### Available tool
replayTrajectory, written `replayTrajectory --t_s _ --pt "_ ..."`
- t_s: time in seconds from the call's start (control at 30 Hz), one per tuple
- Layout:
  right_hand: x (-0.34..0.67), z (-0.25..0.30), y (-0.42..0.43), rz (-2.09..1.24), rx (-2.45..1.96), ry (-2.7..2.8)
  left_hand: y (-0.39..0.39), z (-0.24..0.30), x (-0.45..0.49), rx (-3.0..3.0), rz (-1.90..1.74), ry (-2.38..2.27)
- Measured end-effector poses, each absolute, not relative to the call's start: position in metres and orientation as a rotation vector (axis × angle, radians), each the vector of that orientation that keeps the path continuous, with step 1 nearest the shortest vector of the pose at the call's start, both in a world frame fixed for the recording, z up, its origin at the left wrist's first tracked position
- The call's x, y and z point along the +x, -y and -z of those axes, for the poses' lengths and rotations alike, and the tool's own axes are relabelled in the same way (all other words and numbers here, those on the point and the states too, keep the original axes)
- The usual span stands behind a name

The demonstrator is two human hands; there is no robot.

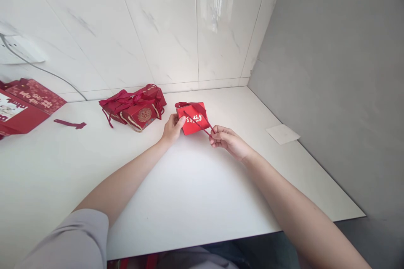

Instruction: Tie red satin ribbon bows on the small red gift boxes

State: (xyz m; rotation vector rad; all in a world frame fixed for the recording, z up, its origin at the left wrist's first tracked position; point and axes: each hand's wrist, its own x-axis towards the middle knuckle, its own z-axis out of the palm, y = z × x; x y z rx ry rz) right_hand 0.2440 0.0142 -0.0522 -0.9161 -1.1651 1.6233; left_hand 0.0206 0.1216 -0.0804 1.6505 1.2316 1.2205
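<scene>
Near the middle of the white table a small red gift bag (193, 125) with pale lettering faces me. My left hand (173, 128) grips its left side, thumb on the front and fingers behind. A dark red cord handle (203, 129) runs from the bag's front, pulled down to the right. My right hand (227, 141) pinches the end of that cord between thumb and fingers. Along the bag's top lies a dark red ribbon (199, 108). What the bag holds is hidden.
Left of the bag sit several red gift boxes (144, 114) with ribbons and cord handles. A larger red box (33, 107) stands at the far left, near a loose ribbon strip (70, 124). A white card (283, 134) lies right, beside the grey wall (341, 75). Tiled wall (170, 21) rises behind.
</scene>
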Motion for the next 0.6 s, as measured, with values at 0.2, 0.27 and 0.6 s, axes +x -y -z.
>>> replayTrajectory --t_s 0.2,0.27,0.6 --pt "0.245 0.054 -0.014 -1.608 -0.968 1.235 -0.120 0.082 0.022 1.638 -1.216 -1.104" --pt "0.244 0.057 -0.015 -1.581 -1.005 1.273 -0.117 0.082 0.023 1.605 -1.190 -1.002" --pt "0.247 0.074 -0.022 -1.268 -1.328 1.425 -0.123 0.081 0.022 1.269 -1.125 -0.730"
